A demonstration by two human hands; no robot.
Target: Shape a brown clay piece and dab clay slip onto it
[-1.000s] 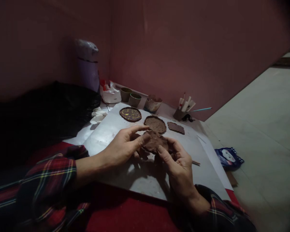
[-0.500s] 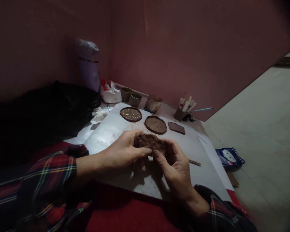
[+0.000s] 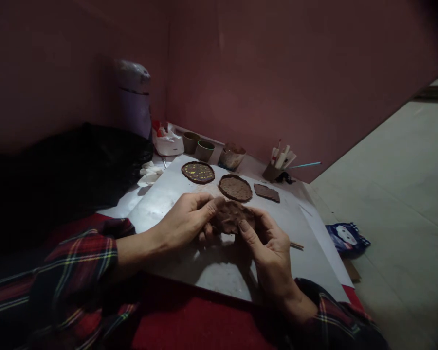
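Pinching brown clay lump point(image 3: 230, 217) btwn left hand point(image 3: 184, 224) & right hand point(image 3: 272, 248), above white sheet point(image 3: 168, 194).

Under the brown clay lump point(image 3: 230, 217), the fingers of the left hand point(image 3: 184, 224) and right hand point(image 3: 271, 250) vanish from sight. Both plaid sleeves point(image 3: 73, 272) run off the bottom edge. The black heap point(image 3: 69, 170) at left is too dark to identify.
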